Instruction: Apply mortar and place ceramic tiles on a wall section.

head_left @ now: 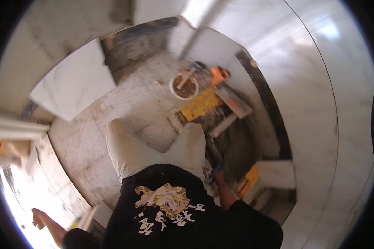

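Note:
Low beside my right knee is my right hand [217, 173], blurred and partly lost against the dark patch of floor. Its fingers seem closed round something with a small blue part, too smeared to name. My left hand [38, 218] hangs out to the left against a bright area, its fingers blurred, and nothing can be seen in it. Ahead of my right knee lies a yellow bag or sheet [201, 103]. A white bucket [171, 88] with brownish contents and a stick-like handle stands just beyond it.
An orange tool [219, 75] lies by the right wall, near a pale, board-like piece [236, 103]. A white tile [75, 83] leans at the far left. Large glossy tiles [303, 91] cover the right wall. Low at right sits a white box with an orange label [274, 174].

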Demonstrator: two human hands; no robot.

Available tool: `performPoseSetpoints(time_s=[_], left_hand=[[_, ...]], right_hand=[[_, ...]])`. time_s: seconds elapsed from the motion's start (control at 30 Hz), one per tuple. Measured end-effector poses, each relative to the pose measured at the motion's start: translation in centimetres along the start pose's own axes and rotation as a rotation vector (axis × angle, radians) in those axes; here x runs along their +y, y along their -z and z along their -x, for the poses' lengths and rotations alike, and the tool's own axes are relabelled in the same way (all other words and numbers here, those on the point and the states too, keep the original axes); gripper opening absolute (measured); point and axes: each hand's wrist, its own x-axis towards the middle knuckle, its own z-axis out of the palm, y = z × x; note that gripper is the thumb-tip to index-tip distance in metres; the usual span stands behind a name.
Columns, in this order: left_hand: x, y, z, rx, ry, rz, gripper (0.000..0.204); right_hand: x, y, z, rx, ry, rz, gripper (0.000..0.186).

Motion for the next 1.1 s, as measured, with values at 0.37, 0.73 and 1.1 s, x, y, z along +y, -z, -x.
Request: performPoseSetpoints(time_s=[0.37,0.73,1.1], left_hand=[[16.4,-3.5,50.9,-0.990,-1.371,0.000,0.065],[13.3,10.5,57.7,-0.917,-1.360,0.448,0.059],[14.1,16.8,54.6,-0.841,-1.341,0.799,0.053]], right_hand=[[-6.2,14.6,6.5,-0.097,-0.212,-0.883,0.024],[2.6,6.4,0.3,0.389,0.164,-0.146,0.052],[-8.8,12.7,-0.2,-0.161,0.272,-0.149,0.055]])
